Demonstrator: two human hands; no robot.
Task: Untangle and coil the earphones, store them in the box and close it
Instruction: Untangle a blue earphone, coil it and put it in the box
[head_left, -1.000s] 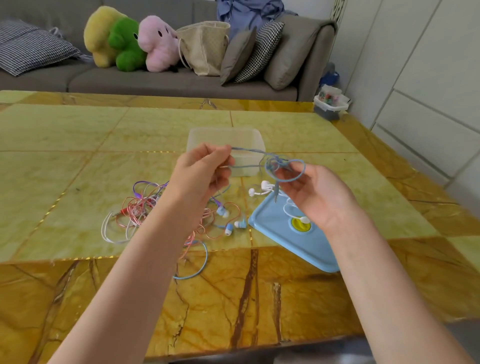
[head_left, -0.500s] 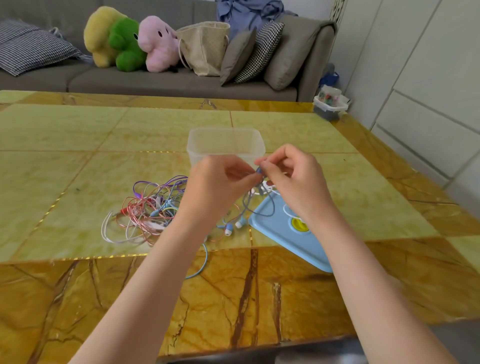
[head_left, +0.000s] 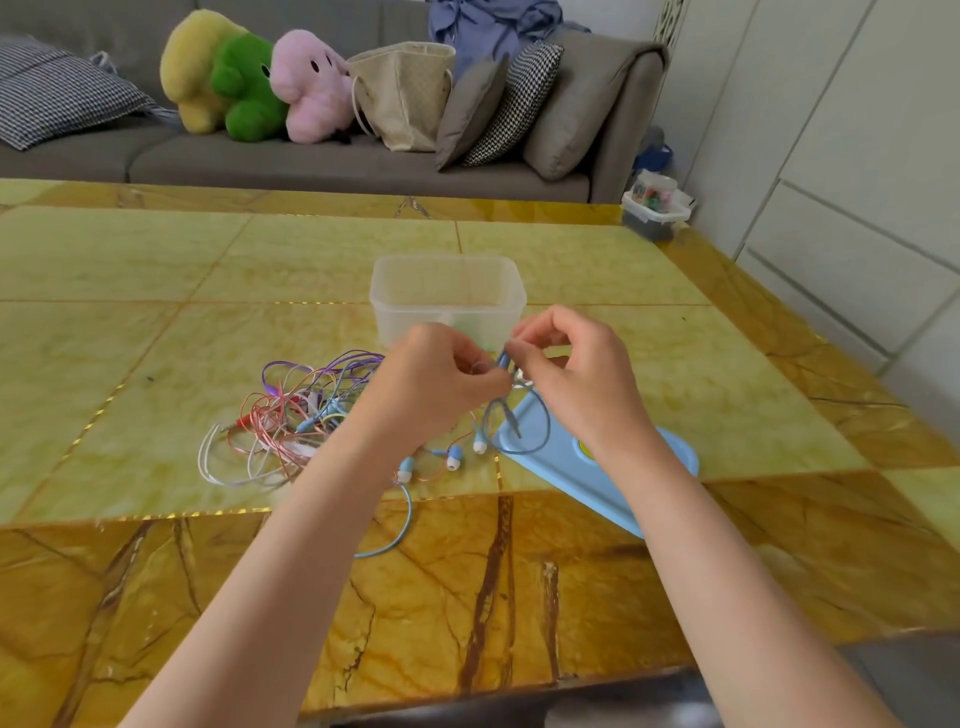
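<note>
Most of my view was filled by a broad table (head_left: 156, 270) of glossy stone, pale green squares bordered in veined amber, its near edge running just under my forearms. Behind it stretched a grey fabric sofa (head_left: 322, 161) carrying checked cushions, three plush toys (head_left: 249, 83) in yellow, green and pink, and a woven tote bag (head_left: 405, 93). White panelled walls closed the right side, with a small lidded tub (head_left: 655, 205) on the floor by the table's far corner.

On the table, the clear plastic box (head_left: 447, 291) stood open, rounded at the corners, near the middle. Its flat blue lid (head_left: 571, 467) lay apart from it toward my right, partly under my right wrist. Left of the lid spread the tangle of earphones (head_left: 291, 415), thin glossy cords in pink, purple, white and blue, a few earbuds lying loose at its near side.

I saw my left hand (head_left: 436, 384) and right hand (head_left: 576, 374) raised close together just in front of the box, fingertips curled and pinching a blue cord (head_left: 511, 431) whose loop and plug hung over the lid. Bare tabletop lay wide to the left and beyond the box.
</note>
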